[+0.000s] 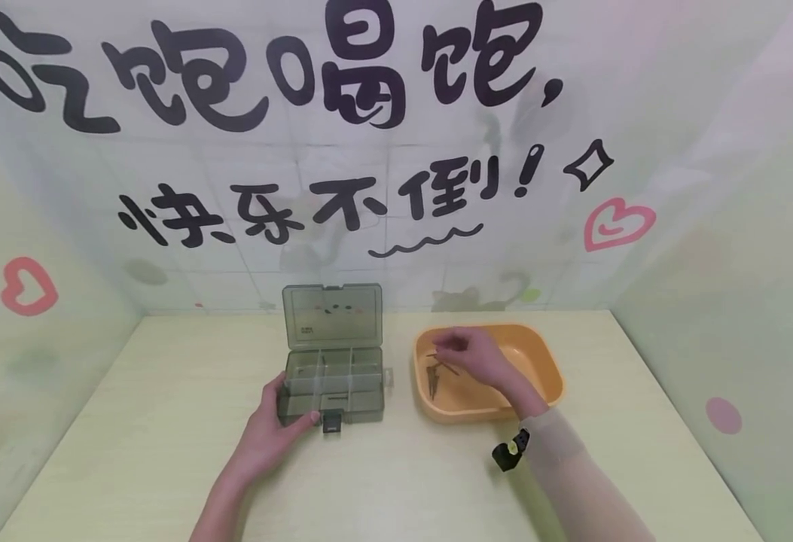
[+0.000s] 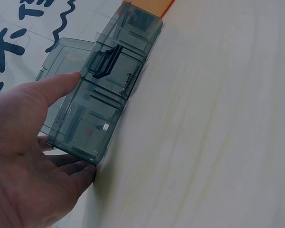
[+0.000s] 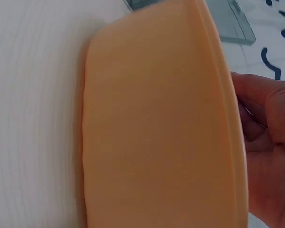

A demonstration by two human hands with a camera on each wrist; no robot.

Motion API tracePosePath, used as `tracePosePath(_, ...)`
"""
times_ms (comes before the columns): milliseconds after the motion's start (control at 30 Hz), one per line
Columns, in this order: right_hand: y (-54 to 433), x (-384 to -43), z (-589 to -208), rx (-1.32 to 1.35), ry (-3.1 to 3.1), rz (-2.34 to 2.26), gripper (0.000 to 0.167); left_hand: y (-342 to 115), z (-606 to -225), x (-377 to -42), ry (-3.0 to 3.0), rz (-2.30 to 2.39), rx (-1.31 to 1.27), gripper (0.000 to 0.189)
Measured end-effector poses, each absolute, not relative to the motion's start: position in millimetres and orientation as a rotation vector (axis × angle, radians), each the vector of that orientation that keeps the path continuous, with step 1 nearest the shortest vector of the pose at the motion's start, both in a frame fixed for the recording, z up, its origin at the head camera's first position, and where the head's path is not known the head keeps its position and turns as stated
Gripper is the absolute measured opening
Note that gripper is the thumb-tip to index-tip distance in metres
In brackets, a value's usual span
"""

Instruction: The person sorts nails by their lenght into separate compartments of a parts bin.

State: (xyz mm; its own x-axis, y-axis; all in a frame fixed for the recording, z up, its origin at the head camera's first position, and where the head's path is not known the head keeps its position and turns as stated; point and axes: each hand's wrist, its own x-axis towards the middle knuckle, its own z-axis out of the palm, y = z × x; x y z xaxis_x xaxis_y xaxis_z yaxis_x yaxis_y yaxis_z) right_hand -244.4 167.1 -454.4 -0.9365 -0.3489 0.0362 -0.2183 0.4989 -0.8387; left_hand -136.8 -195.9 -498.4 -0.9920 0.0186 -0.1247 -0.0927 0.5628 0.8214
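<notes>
A grey see-through divided box (image 1: 350, 405) stands with its lid raised at the back. My left hand (image 1: 270, 433) grips its near left corner, thumb on the front wall near the latch (image 1: 331, 421) and fingers along the left side. In the left wrist view a screw (image 2: 129, 80) lies in a front compartment. Over the left part of an orange basin (image 1: 532, 354) is my right hand (image 1: 477, 357), fingers curled and fingertips together. A thin, screw-like sliver (image 3: 255, 119) shows between those fingers in the right wrist view. Several dark screws (image 1: 433, 382) lie in the basin below.
The pale wooden table (image 1: 396, 489) meets a back wall (image 1: 247, 256) with large black lettering and walls on both sides. The raised lid (image 1: 333, 316) stands close to the back wall. A wrist camera (image 1: 510, 452) is strapped on the right wrist.
</notes>
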Motion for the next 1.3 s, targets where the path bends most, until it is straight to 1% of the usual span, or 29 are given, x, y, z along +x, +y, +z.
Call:
tracePosePath(167, 175, -251, -457, -0.563, 2.571, -1.336, 0.02, -197, -497, -137, 2.668, 1.427, -0.068, 0.103)
tracePosePath(333, 178, -255, -462, -0.538, 2.552, -1.267, 0.016, -197, -500, -137, 2.661, 1.425, -0.074, 0.103)
tracePosePath(500, 175, -264, -471, -0.544, 2.567, -1.219, 0.017, -197, -498, -137, 2.672, 1.422, -0.073, 0.103)
tracePosePath(733, 170, -270, -486, -0.625, 2.666, -1.155, 0.021, -198, -501, -137, 2.686, 1.429, -0.065, 0.103)
tracePosePath(933, 167, -268, -488, -0.62, 2.693, -1.115, 0.022, -197, -503, -137, 2.691, 1.433, -0.053, 0.102)
tracePosePath(1167, 165, -271, -490, -0.728, 2.753, -1.038, 0.02, -196, -502, -138, 2.682, 1.438, -0.055, 0.101)
tracePosePath(1300, 164, -271, -490, -0.684, 2.734, -1.035, 0.019, -195, -501, -136, 2.677, 1.434, -0.06, 0.102)
